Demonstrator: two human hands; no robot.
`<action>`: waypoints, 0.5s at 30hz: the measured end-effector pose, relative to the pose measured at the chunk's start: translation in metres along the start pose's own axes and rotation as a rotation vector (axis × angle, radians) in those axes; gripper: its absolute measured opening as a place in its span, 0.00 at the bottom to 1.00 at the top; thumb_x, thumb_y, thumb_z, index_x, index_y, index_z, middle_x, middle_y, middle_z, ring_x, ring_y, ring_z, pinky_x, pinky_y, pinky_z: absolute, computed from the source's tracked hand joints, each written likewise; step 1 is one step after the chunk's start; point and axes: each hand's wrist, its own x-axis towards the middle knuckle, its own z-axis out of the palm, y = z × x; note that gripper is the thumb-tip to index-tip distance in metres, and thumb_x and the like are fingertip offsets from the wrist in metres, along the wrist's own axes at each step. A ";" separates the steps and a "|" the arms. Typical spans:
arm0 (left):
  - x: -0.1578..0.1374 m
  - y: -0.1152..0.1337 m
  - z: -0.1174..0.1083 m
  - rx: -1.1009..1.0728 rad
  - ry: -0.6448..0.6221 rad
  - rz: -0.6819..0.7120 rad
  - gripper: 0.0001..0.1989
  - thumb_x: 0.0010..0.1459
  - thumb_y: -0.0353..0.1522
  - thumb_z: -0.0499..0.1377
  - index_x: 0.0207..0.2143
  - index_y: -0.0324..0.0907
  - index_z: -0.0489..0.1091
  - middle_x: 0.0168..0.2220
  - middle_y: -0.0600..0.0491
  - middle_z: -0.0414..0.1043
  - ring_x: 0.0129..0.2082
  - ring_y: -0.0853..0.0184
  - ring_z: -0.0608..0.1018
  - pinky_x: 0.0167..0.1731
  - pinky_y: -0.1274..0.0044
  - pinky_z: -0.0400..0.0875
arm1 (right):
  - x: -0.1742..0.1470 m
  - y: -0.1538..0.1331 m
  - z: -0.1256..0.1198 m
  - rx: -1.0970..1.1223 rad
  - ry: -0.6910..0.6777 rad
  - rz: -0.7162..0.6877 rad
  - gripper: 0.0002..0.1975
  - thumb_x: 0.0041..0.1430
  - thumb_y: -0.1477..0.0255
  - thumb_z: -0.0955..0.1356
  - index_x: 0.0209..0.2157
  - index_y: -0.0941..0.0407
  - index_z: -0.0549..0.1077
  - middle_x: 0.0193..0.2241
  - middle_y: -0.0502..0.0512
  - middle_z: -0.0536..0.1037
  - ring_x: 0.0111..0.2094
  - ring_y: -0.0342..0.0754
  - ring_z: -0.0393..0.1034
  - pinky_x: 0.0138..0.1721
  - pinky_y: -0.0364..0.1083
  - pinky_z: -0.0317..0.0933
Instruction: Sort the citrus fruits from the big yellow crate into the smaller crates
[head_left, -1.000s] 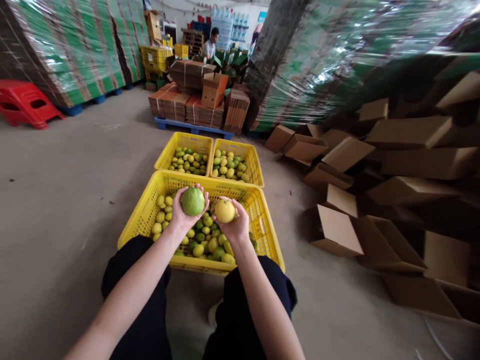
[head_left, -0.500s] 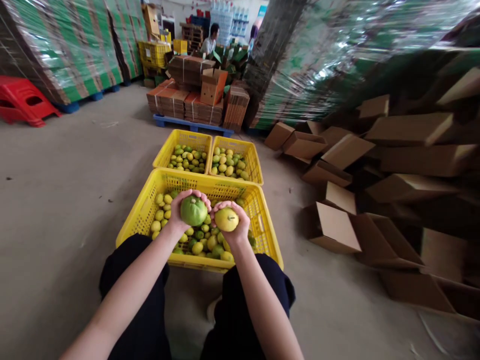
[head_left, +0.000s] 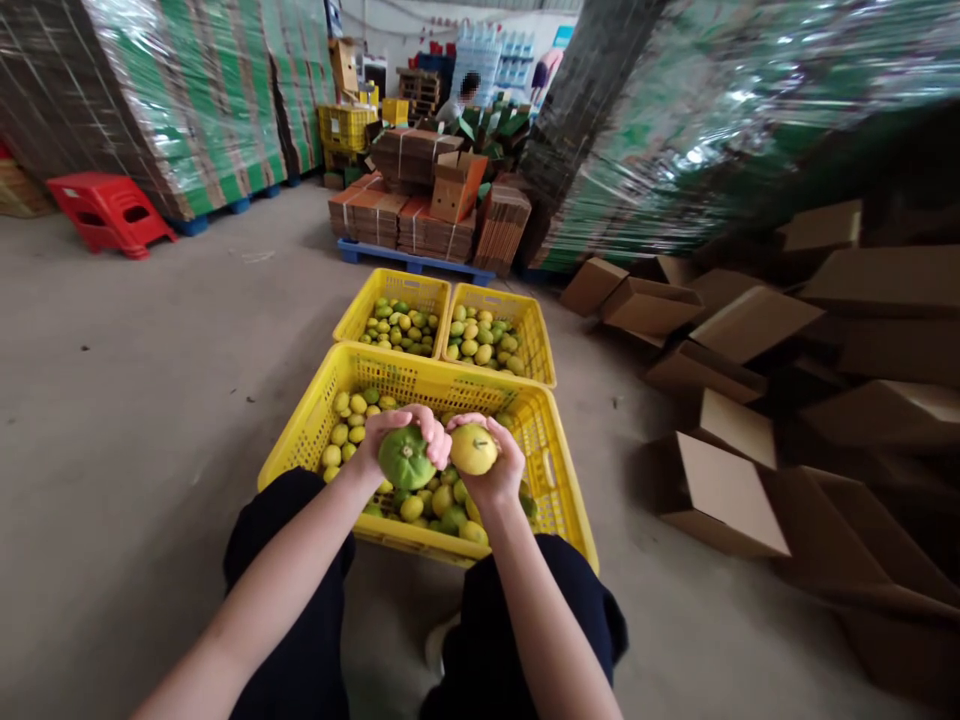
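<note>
My left hand [head_left: 433, 432] is wrapped round a large green citrus fruit [head_left: 406, 460], its stem end facing up. In my right hand [head_left: 509, 468] sits a yellow lemon [head_left: 472, 450] with a short dark stem showing on top. The two hands are side by side over a large yellow plastic crate [head_left: 570, 500], their fingers close together. Yellow and green lemons [head_left: 412, 509] lie loose in that crate, partly hidden by my hands and forearms.
Two smaller yellow crates [head_left: 352, 312] of lemons stand behind the large one. Farther back, flattened cartons [head_left: 375, 215] rest on a blue pallet [head_left: 420, 262]. Open cardboard boxes [head_left: 727, 490] are heaped at right, a red stool [head_left: 109, 212] stands left, and a person [head_left: 456, 103] is in the background.
The view has shifted, so the scene sits farther right and slightly lower. My left hand has tilted the green citrus fruit, and its fingers now curl over the side. Both fruits stay held.
</note>
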 end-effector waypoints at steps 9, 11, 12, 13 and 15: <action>0.002 -0.001 -0.005 0.005 0.048 0.041 0.24 0.50 0.45 0.60 0.10 0.43 0.60 0.11 0.52 0.60 0.15 0.67 0.67 0.21 0.72 0.66 | 0.005 0.002 -0.006 0.024 0.029 0.036 0.10 0.46 0.65 0.69 0.26 0.56 0.78 0.27 0.55 0.78 0.27 0.49 0.72 0.28 0.48 0.68; 0.003 0.001 0.000 -0.006 0.049 0.112 0.21 0.52 0.43 0.58 0.12 0.42 0.64 0.14 0.51 0.64 0.17 0.67 0.69 0.23 0.72 0.66 | 0.007 0.002 -0.010 0.050 0.046 0.039 0.09 0.45 0.66 0.70 0.27 0.56 0.78 0.29 0.55 0.78 0.26 0.48 0.71 0.27 0.46 0.66; 0.003 0.003 0.003 -0.026 0.072 0.140 0.20 0.53 0.41 0.57 0.13 0.41 0.66 0.16 0.51 0.66 0.19 0.67 0.70 0.24 0.72 0.67 | 0.007 0.002 -0.011 0.063 0.055 0.041 0.09 0.45 0.66 0.70 0.27 0.56 0.78 0.29 0.55 0.79 0.26 0.48 0.71 0.27 0.46 0.66; 0.004 0.004 0.005 -0.057 0.113 0.164 0.18 0.53 0.40 0.57 0.15 0.40 0.68 0.17 0.50 0.68 0.20 0.67 0.71 0.26 0.72 0.68 | 0.007 0.001 -0.012 0.076 0.062 0.042 0.09 0.45 0.66 0.71 0.27 0.56 0.78 0.29 0.55 0.79 0.27 0.48 0.72 0.27 0.46 0.65; 0.007 0.007 0.007 -0.163 0.244 0.210 0.13 0.54 0.36 0.56 0.19 0.40 0.70 0.21 0.50 0.71 0.24 0.66 0.74 0.30 0.73 0.70 | 0.006 0.000 -0.013 0.104 0.066 0.041 0.10 0.46 0.63 0.70 0.28 0.55 0.78 0.30 0.55 0.79 0.29 0.50 0.73 0.26 0.46 0.65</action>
